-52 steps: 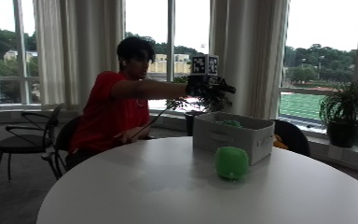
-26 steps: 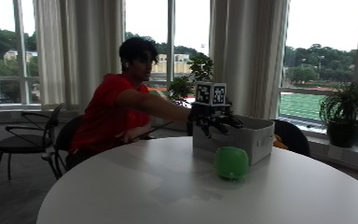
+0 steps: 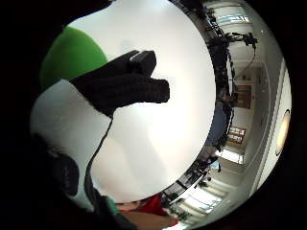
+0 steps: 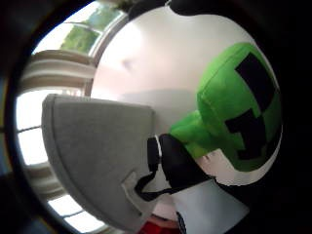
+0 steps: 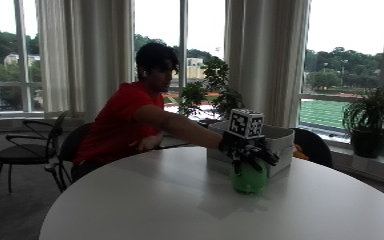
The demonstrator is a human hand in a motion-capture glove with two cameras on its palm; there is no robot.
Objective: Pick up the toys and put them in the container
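Grip over green toy, contact unclear.

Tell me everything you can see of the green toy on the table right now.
The green toy is a soft-looking plush with a blocky head bearing black square face patches, plain in the thumb side palm view. It stands upright on the round white table, just in front of the grey container. The gloved right hand is directly over its top with fingers spread downward; whether they touch it cannot be told. The toy fills much of the thumb side palm view, so the palm is close.
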